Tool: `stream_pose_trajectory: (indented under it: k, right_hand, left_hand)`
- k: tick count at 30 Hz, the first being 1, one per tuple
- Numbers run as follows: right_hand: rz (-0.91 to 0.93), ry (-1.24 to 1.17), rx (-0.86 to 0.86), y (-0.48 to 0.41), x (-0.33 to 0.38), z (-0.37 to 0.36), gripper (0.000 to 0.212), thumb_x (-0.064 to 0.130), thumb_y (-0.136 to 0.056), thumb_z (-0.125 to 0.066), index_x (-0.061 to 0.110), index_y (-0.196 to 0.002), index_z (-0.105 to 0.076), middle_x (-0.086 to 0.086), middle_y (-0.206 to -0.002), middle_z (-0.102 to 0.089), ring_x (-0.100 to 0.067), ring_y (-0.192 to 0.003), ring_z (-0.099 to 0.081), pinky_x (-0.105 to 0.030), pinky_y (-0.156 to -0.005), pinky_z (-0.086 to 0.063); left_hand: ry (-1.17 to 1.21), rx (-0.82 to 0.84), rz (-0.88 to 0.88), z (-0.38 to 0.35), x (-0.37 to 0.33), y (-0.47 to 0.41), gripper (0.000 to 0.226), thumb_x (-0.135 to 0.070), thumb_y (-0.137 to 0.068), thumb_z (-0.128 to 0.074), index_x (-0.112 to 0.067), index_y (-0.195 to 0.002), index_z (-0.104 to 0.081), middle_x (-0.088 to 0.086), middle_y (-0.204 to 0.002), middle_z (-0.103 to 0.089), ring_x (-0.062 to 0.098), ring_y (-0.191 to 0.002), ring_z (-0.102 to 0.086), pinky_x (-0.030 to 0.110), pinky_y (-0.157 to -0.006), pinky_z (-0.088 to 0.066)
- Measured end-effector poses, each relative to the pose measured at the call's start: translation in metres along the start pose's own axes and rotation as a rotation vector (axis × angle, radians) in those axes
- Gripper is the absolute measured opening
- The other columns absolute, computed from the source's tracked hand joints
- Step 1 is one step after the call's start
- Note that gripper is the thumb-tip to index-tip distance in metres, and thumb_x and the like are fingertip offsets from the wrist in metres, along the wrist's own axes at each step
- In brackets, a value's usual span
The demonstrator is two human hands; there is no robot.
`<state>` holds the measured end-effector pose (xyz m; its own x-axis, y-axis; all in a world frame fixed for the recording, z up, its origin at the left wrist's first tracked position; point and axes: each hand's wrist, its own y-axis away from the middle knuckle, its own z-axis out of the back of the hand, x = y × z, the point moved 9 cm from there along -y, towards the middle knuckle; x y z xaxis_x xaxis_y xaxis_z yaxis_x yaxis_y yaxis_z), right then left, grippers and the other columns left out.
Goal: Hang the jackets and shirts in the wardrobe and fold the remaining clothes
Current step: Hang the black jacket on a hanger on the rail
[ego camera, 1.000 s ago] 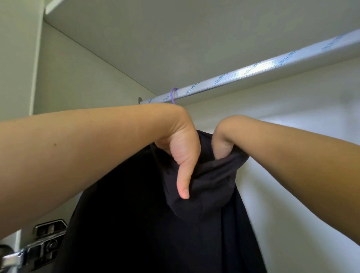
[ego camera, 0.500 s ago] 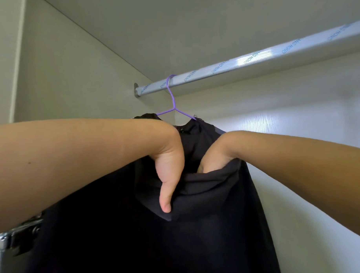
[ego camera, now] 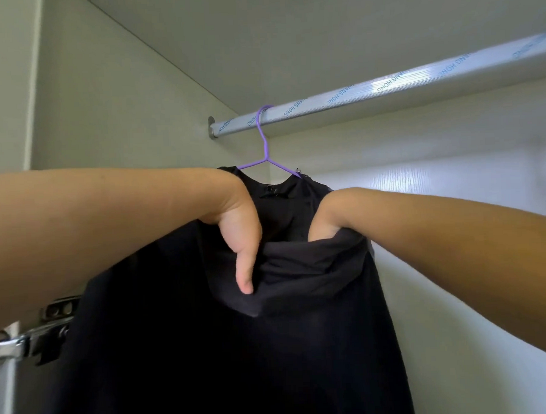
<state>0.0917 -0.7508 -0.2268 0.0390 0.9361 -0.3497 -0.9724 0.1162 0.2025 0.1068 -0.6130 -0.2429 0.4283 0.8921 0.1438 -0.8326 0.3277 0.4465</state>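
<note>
black hooded jacket point(ego camera: 208, 348) hangs on the purple hanger point(ego camera: 265, 145), hooked on the rail point(ego camera: 385, 85) at 12 o'clock; left hand point(ego camera: 238, 239) pinches the hood point(ego camera: 314, 273), thumb outside; right hand point(ego camera: 326, 226) is tucked inside it at 3 o'clock, can't tell its grip

Black hooded jacket point(ego camera: 208, 348) on a purple hanger point(ego camera: 265, 151) over the silver wardrobe rail point(ego camera: 385, 88), left grip point(ego camera: 240, 239) pinching the hood point(ego camera: 304, 267) — thumb outside, right grip point(ego camera: 326, 226) tucked inside it — fingers hidden, metal hinge point(ego camera: 31, 336) lower left

Left hand point(ego camera: 240, 236) thumb-down, pinching dark hood point(ego camera: 301, 267); right hand point(ego camera: 325, 228) wrist-deep inside it, both raised.
</note>
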Motion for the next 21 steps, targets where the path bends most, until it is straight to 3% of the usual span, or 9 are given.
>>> stream_pose_trajectory:
  k: [3, 5, 8, 11, 13, 14, 16, 19, 21]
  right_hand:
    - [0.075, -0.400, -0.061, -0.003, -0.017, 0.009, 0.035, 0.047, -0.098, -0.055, 0.018, -0.091, -0.072, 0.001, -0.087, -0.079, -0.010, -0.068, -0.073, -0.022, -0.060, -0.051]
    - [0.203, -0.613, -0.255, 0.006, -0.022, 0.033, 0.056, 0.075, -0.087, -0.053, 0.027, -0.089, -0.081, 0.004, -0.096, -0.079, -0.011, -0.078, -0.075, -0.024, -0.066, -0.053]
    - [0.390, -0.733, -0.168, 0.019, -0.021, 0.043, 0.090, 0.097, -0.066, -0.041, 0.023, -0.095, -0.082, -0.009, -0.104, -0.078, -0.028, -0.096, -0.075, -0.035, -0.081, -0.060]
    - [0.480, -0.602, -0.092, 0.023, -0.032, 0.032, 0.056, 0.074, -0.082, -0.062, 0.024, -0.100, -0.081, -0.008, -0.111, -0.076, -0.026, -0.104, -0.073, -0.034, -0.091, -0.055]
    - [0.514, -0.525, -0.072, 0.018, -0.040, 0.023, 0.019, 0.026, -0.088, -0.078, 0.017, -0.104, -0.078, -0.008, -0.114, -0.075, -0.025, -0.109, -0.071, -0.035, -0.097, -0.053]
    - [0.493, -0.466, -0.136, 0.014, -0.046, 0.024, 0.021, 0.004, -0.084, -0.077, 0.015, -0.102, -0.076, -0.007, -0.110, -0.076, -0.026, -0.108, -0.071, -0.036, -0.096, -0.053]
    - [0.390, -0.359, -0.446, 0.007, -0.064, 0.041, 0.034, -0.009, -0.078, -0.069, 0.021, -0.092, -0.075, 0.000, -0.099, -0.077, -0.024, -0.100, -0.071, -0.036, -0.088, -0.055]
    - [0.277, -0.490, -0.933, 0.009, -0.093, 0.059, 0.026, 0.014, -0.084, -0.075, 0.031, -0.102, -0.071, 0.008, -0.110, -0.068, -0.017, -0.104, -0.062, -0.034, -0.090, -0.052]
    - [0.265, -0.842, -1.067, -0.001, -0.110, 0.040, 0.049, 0.042, -0.080, -0.083, 0.037, -0.123, -0.061, 0.006, -0.122, -0.053, -0.013, -0.110, -0.055, -0.030, -0.094, -0.047]
  left_hand:
    - [0.044, -0.194, -0.094, 0.021, -0.004, 0.015, 0.036, -0.032, -0.082, -0.083, -0.024, -0.116, -0.073, -0.005, -0.113, -0.077, 0.019, -0.107, -0.072, 0.042, -0.105, -0.052]
    - [-0.019, -0.420, -0.118, 0.050, -0.003, 0.032, 0.037, -0.050, -0.073, -0.086, -0.033, -0.105, -0.074, -0.016, -0.100, -0.077, 0.011, -0.096, -0.074, 0.036, -0.094, -0.058]
    - [-0.177, -0.708, -0.094, 0.078, -0.006, 0.053, 0.055, -0.083, -0.059, -0.069, -0.035, -0.087, -0.069, -0.018, -0.081, -0.072, 0.003, -0.078, -0.067, 0.023, -0.069, -0.051]
    - [-0.412, -0.809, -0.020, 0.082, -0.008, 0.055, 0.074, -0.094, -0.062, -0.036, -0.026, -0.081, -0.058, -0.004, -0.077, -0.063, 0.011, -0.072, -0.058, 0.027, -0.060, -0.040]
    - [-0.456, -0.852, 0.009, 0.086, -0.005, 0.052, 0.082, -0.092, -0.070, -0.016, -0.021, -0.080, -0.057, 0.001, -0.078, -0.060, 0.014, -0.072, -0.055, 0.028, -0.060, -0.038]
    - [-0.452, -0.883, 0.031, 0.089, -0.001, 0.051, 0.078, -0.088, -0.079, -0.016, -0.021, -0.079, -0.055, 0.001, -0.078, -0.059, 0.014, -0.072, -0.054, 0.028, -0.059, -0.037]
    - [-0.518, -0.984, 0.106, 0.093, 0.005, 0.055, 0.058, -0.074, -0.095, -0.032, -0.021, -0.081, -0.051, -0.003, -0.077, -0.053, 0.012, -0.068, -0.049, 0.030, -0.057, -0.036]
    - [-0.545, -1.187, 0.217, 0.089, 0.014, 0.065, 0.043, -0.063, -0.092, -0.058, -0.021, -0.100, -0.056, -0.005, -0.086, -0.054, 0.019, -0.083, -0.053, 0.035, -0.081, -0.039]
    - [-0.414, -1.567, 0.166, 0.070, 0.012, 0.084, 0.044, -0.057, -0.083, -0.069, -0.023, -0.107, -0.056, -0.002, -0.109, -0.056, 0.026, -0.107, -0.049, 0.040, -0.092, -0.029]
